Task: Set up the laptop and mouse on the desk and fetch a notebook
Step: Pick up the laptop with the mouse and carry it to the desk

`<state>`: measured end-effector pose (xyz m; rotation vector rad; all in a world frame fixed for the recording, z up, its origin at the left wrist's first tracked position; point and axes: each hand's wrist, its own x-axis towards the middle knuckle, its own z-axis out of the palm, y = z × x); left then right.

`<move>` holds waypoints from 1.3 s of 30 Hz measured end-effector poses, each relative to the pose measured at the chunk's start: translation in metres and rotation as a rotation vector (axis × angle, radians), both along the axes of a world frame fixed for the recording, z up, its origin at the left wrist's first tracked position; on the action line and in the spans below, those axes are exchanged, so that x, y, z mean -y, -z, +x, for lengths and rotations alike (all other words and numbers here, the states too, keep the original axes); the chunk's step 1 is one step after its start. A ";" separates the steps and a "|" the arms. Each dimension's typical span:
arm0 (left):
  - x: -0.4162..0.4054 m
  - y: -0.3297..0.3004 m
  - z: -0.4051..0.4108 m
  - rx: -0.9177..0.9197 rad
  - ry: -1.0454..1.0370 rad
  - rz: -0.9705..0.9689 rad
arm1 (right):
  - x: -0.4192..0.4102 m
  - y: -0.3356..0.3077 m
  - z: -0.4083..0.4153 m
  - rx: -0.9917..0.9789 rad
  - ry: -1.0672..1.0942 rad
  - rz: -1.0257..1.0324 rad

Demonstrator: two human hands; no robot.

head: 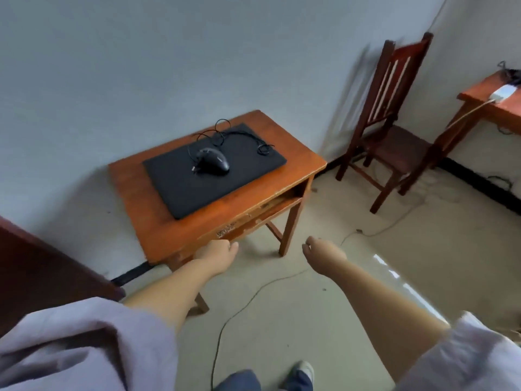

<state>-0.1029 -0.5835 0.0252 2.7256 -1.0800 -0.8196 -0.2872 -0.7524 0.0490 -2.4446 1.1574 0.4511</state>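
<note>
A closed black laptop (214, 170) lies flat on the small wooden desk (304, 156) against the wall. On its lid rests a black wired mouse (213, 163), its thin cable looping toward the desk's back edge. My left hand (217, 253) hangs just in front of the desk's near edge, fingers curled, holding nothing. My right hand (324, 255) is out over the floor to the right of the desk, fingers loosely curled and empty. No notebook is in view.
A dark wooden chair (392, 119) stands right of the desk, by the corner. A second wooden table (496, 105) with a white power strip sits at the far right. Thin cables trail across the beige floor. Dark furniture (42, 275) is at my left.
</note>
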 end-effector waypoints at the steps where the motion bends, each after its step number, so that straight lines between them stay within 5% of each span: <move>1: 0.001 -0.002 0.003 0.008 -0.046 -0.001 | 0.012 -0.003 0.010 -0.003 -0.030 -0.003; 11: 0.011 -0.025 0.072 0.140 -0.502 -0.055 | 0.096 -0.027 0.123 0.121 -0.193 0.083; 18: 0.033 -0.018 0.174 0.266 -0.731 -0.091 | 0.163 -0.017 0.231 0.148 -0.335 -0.088; 39: 0.068 0.014 0.268 0.031 -1.247 0.036 | 0.243 0.026 0.372 0.085 -0.241 -0.193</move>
